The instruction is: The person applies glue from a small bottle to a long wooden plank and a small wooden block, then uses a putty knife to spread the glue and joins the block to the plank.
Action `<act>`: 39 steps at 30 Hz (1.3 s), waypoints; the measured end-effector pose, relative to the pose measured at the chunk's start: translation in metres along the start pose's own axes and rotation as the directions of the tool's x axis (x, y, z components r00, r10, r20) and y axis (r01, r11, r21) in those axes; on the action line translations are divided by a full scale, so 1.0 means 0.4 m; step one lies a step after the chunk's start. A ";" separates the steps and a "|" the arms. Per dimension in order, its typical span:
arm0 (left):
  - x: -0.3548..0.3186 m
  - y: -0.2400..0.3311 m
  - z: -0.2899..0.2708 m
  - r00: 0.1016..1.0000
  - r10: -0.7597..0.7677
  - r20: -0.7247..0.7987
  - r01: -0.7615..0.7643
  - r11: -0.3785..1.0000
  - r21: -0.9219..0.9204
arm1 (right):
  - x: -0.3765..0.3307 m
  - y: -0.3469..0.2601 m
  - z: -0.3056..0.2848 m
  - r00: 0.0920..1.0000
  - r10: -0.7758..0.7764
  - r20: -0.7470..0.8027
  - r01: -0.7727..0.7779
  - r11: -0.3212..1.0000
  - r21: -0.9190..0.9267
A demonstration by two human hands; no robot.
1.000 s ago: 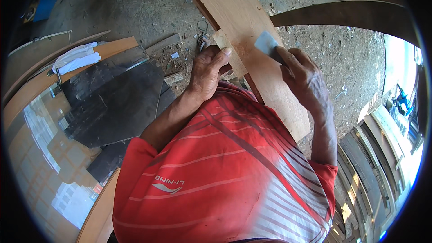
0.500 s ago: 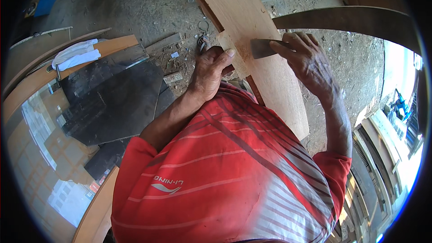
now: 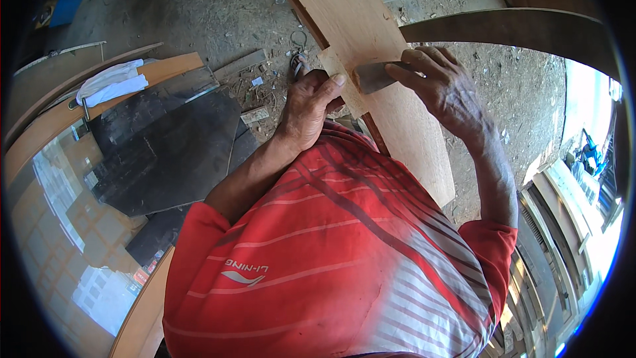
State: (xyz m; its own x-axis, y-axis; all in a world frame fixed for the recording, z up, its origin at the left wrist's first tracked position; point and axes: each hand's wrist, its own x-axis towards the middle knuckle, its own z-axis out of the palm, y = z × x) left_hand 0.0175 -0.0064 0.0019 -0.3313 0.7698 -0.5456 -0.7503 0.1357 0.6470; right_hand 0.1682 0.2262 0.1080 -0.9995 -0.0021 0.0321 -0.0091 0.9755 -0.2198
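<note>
A long pale wooden board [image 3: 411, 129] slants from the top middle down toward my shirt. On its left edge lies a small thin piece of wood [image 3: 351, 101]. My left hand [image 3: 308, 107] is closed on this piece, thumb pressed on top and fingers curled under at the edge, partly hidden. My right hand [image 3: 447, 89] grips a putty knife [image 3: 376, 77], its handle mostly covered by the fingers. The flat metal blade lies across the board, its tip at the small piece, where a brown smear shows.
A dark curved panel [image 3: 510, 26] runs off to the right behind my right hand. Dark flat sheets [image 3: 175, 139] lie at the left, with a white cloth [image 3: 112, 81] on a wooden edge beyond. Stacked planks [image 3: 556, 225] stand at the right. Scraps litter the ground.
My right hand has moved the putty knife a little to the left, so the blade now meets the small piece. My left hand stays put.
</note>
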 end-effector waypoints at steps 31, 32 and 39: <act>-0.016 0.024 0.040 0.998 0.047 -0.049 -0.051 0.995 -0.087 | -0.063 -0.234 0.059 0.886 0.454 -0.093 -0.408 0.858 0.312; -0.017 0.025 0.042 0.998 0.050 -0.049 -0.055 0.994 -0.092 | -0.058 -0.250 0.073 0.880 0.467 -0.088 -0.422 0.853 0.308; -0.018 0.029 0.045 0.997 0.074 -0.038 -0.077 0.994 -0.083 | -0.060 -0.280 0.098 0.836 0.528 -0.149 -0.462 0.824 0.328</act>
State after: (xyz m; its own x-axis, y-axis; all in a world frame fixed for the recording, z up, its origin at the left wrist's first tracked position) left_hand 0.0216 0.0010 0.0228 -0.4076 0.7536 -0.5157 -0.7673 0.0236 0.6409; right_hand 0.1921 0.1082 0.0937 -0.8358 0.5462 0.0558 0.4444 0.7327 -0.5154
